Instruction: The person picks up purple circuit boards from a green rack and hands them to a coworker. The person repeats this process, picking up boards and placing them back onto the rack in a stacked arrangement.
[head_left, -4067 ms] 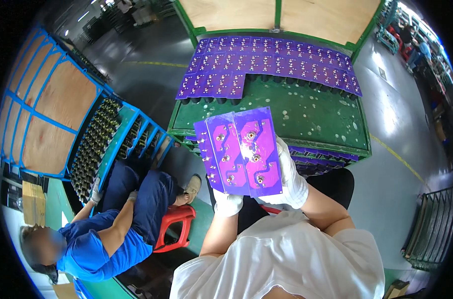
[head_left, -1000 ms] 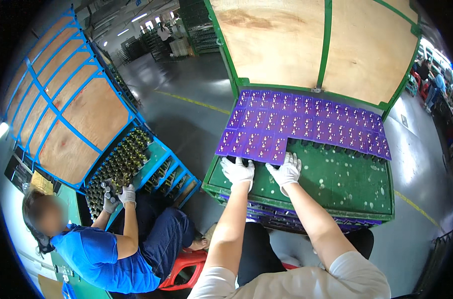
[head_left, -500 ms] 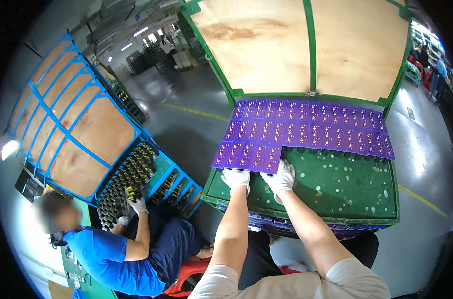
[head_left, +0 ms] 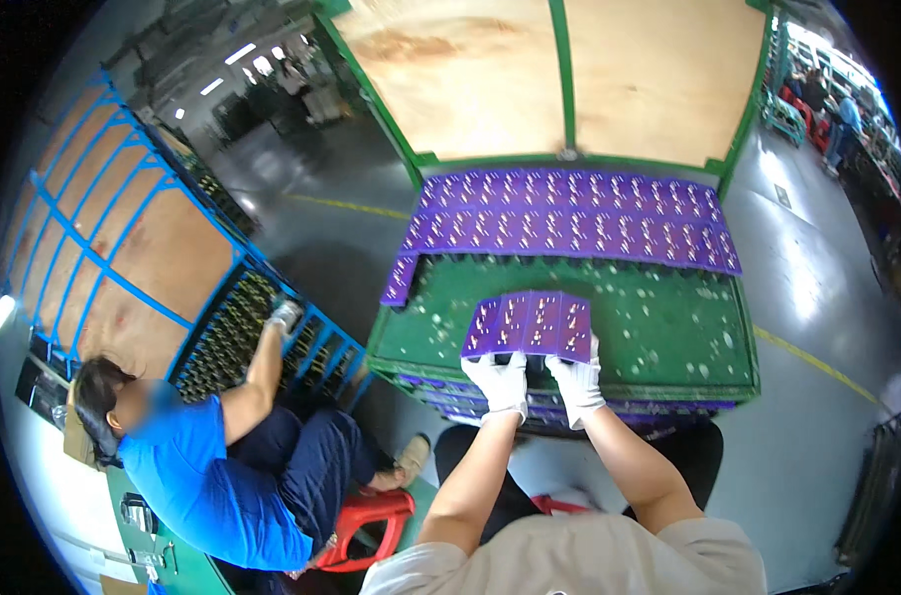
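Both my hands wear white gloves. Between them they grip a short row of several purple rectangular panels with small pale fittings on top (head_left: 530, 327). My left hand (head_left: 497, 385) is closed on its near edge at the left, and my right hand (head_left: 576, 384) is closed on the near right corner. My fingertips are partly hidden under the panels. The row is tilted over the front of a green tray-like surface (head_left: 668, 322). Farther back, two rows of matching purple panels (head_left: 569, 226) stand side by side, with one more panel (head_left: 399, 281) at their left end.
Behind the rows rises a green frame with plywood boards (head_left: 659, 79). More purple panels (head_left: 540, 407) show below the surface's front edge. At left, a co-worker in blue (head_left: 212, 486) reaches over a blue-framed rack (head_left: 98, 260) of dark parts, near a red stool (head_left: 371, 516).
My hands have drawn a row of panels away from the third row, toward me and to the right. The view has shifted, and the co-worker's arm now reaches farther out over the rack.
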Demonstrator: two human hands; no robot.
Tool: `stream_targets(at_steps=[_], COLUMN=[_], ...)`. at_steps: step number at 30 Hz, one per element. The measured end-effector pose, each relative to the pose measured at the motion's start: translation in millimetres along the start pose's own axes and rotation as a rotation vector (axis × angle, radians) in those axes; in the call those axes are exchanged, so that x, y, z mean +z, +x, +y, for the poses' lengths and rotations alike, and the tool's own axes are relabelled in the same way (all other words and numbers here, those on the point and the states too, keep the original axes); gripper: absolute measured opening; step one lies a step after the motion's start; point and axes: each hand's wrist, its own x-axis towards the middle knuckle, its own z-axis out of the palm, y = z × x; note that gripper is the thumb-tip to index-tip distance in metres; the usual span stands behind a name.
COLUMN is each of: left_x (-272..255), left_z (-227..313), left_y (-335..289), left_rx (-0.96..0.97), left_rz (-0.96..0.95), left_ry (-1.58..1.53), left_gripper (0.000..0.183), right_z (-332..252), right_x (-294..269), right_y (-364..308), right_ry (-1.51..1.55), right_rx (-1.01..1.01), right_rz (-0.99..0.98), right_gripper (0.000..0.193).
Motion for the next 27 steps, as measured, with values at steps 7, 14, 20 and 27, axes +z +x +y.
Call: stream_targets(at_steps=[7, 14, 20, 27], left_x=[-16.1, -60.0, -80.3, -95.5], left_z=[97.5, 126.8, 133.6, 116.6], left_y=[-81.7, -113.7, -126.1, -140.4], left_rx=[0.527, 0.658, 0.657, 0.418], left_rz=[-0.093, -0.495, -0.588, -0.679], left_ry=[0.202, -0.138, -0.202, -0.361], left_gripper=[0.064, 0.065, 0.056, 0.052], right_z=[-50.7, -82.3, -101.2, -89.9], right_x=[-77.8, -98.0, -89.7, -94.9], right_y=[-63.6, -89.8, -97.6, -110.9], right_ry=[0.369, 0.581, 0.979, 0.774], right_rx=[0.048, 0.037, 0.313, -0.003], right_rz=[0.091, -0.175, -0.237, -0.399], right_gripper=[0.072, 0.051, 0.053, 0.05])
